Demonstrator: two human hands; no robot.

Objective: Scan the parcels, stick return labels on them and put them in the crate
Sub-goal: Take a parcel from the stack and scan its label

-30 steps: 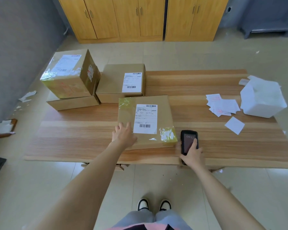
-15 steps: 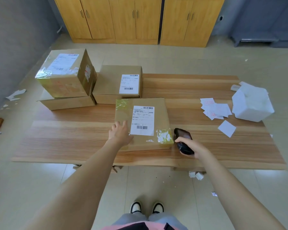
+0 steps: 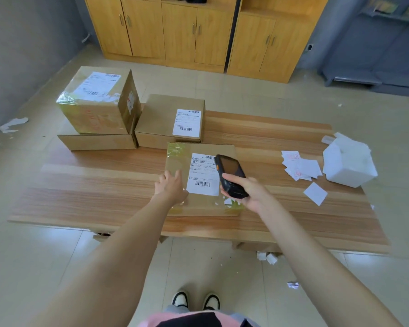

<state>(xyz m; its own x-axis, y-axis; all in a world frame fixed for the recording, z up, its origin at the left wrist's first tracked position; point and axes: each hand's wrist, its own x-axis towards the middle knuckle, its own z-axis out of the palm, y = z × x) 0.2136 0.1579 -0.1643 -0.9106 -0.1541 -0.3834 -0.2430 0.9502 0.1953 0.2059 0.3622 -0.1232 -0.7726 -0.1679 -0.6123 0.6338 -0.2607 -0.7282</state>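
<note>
A flat cardboard parcel (image 3: 178, 161) with a white shipping label (image 3: 200, 175) lies near the front of the wooden table (image 3: 104, 192). My left hand (image 3: 171, 188) rests flat on the parcel's left part, fingers spread, beside the label. My right hand (image 3: 248, 192) grips a black handheld scanner (image 3: 230, 175), held above the parcel's right half with its top end over the label. A pile of small white return labels (image 3: 301, 168) lies to the right on the table. No crate is in view.
Three more cardboard parcels stand at the table's back left: a tall one (image 3: 99, 102) on a flat one (image 3: 97, 141), and a labelled one (image 3: 170, 121) beside them. A white box (image 3: 348, 161) sits at the right end. Wooden cupboards (image 3: 198, 31) line the back wall.
My right hand has lifted the scanner off the table and carried it left, over the parcel's label. My left hand has stayed on the parcel.
</note>
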